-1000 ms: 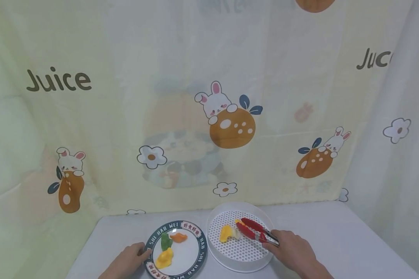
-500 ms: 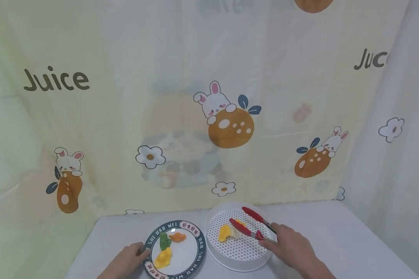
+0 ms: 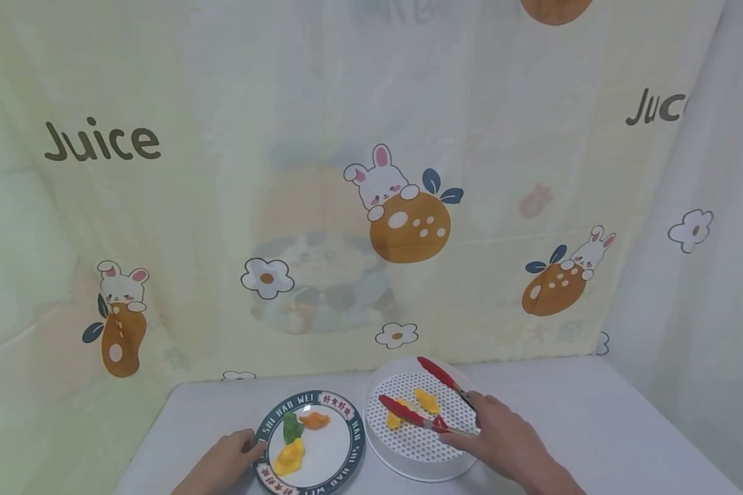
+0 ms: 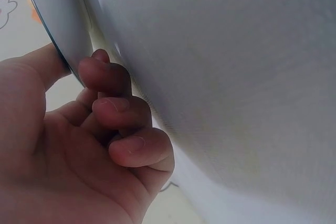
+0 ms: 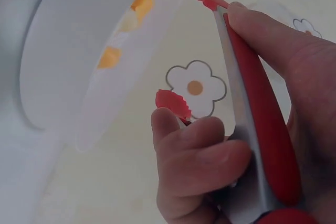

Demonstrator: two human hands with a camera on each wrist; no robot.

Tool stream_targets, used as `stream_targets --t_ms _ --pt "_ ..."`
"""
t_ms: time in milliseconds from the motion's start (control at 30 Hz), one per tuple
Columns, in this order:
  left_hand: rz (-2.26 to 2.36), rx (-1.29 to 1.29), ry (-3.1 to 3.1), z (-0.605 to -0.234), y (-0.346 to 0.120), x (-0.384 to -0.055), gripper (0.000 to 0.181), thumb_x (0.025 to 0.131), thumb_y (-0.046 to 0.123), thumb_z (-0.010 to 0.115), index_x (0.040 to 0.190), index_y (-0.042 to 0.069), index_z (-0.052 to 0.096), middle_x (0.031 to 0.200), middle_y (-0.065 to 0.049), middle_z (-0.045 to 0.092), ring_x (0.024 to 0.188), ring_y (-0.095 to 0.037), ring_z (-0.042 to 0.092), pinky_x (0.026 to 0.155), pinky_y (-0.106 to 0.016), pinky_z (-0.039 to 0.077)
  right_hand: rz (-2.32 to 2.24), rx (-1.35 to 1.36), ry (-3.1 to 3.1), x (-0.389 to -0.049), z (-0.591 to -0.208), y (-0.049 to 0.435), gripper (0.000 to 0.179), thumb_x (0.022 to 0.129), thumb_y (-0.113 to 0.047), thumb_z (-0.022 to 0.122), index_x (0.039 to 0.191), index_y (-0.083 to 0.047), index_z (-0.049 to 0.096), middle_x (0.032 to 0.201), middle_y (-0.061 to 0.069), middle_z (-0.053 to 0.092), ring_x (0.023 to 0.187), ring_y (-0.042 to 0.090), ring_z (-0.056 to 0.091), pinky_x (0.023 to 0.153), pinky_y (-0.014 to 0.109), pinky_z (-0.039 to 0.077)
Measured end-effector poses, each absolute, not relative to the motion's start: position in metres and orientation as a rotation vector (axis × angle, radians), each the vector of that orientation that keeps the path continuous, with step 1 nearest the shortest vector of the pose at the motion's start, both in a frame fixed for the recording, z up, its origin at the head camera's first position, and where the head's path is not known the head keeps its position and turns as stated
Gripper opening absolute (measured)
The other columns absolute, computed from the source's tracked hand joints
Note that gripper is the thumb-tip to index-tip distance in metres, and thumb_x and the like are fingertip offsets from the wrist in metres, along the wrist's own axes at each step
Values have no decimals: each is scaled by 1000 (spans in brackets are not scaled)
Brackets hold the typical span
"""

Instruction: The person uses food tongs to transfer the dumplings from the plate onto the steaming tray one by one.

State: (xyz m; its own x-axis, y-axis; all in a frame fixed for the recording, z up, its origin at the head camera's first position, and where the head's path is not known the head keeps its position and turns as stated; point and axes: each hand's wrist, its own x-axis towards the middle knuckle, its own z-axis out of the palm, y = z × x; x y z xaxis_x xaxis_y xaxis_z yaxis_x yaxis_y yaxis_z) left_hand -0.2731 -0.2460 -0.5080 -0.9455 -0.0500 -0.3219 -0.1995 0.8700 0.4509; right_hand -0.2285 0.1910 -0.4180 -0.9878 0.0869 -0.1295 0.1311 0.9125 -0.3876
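My left hand [image 3: 223,457] holds the rim of a round plate [image 3: 357,440], thumb on the rim and fingers curled beneath it in the left wrist view. On that plate lie a green dumpling [image 3: 293,427], an orange dumpling [image 3: 314,421] and a yellow dumpling [image 3: 289,458]. Red-tipped tongs [image 3: 441,375] are gripped in my right hand [image 3: 501,434], their arms spread over a white perforated steamer basket [image 3: 424,469]. Inside the basket are two yellow dumplings [image 3: 427,401], one partly behind a tong arm. A whitish piece [image 5: 127,22] shows beside them in the right wrist view.
Plate and basket stand side by side on a white table [image 3: 563,412]. A printed curtain [image 3: 322,206] hangs right behind the table's back edge, close to the basket, with more cloth along the sides.
The tongs have opened from nearly closed to wide apart, and one arm has swung left over the basket's left yellow dumpling. The left hand and plate stay put.
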Motion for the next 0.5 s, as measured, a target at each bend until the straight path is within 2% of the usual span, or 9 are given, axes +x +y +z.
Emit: stream_targets --t_ms 200,400,500 --pt "705 -189 2745 -508 -246 -273 50 98 40 62 118 -6 62 100 -13 69 85 -23 59 86 -48 56 -657 171 2951 -224 -417 180 125 51 -86 75 145 -7 49 127 15 64 98 26 62 83 58 58" --pt "709 -149 2750 -507 -248 -272 45 99 41 61 110 -3 64 91 -8 67 80 -21 55 77 -41 55 -683 155 2930 -218 -420 165 120 50 -83 78 144 -12 51 121 8 66 94 22 60 82 57 58" --pt "724 -145 2746 -506 -247 -271 42 99 40 61 107 -1 65 88 -6 66 79 -21 54 73 -37 52 -683 133 2904 -216 -422 158 119 52 -83 78 144 -13 51 124 8 65 95 23 59 85 57 57"
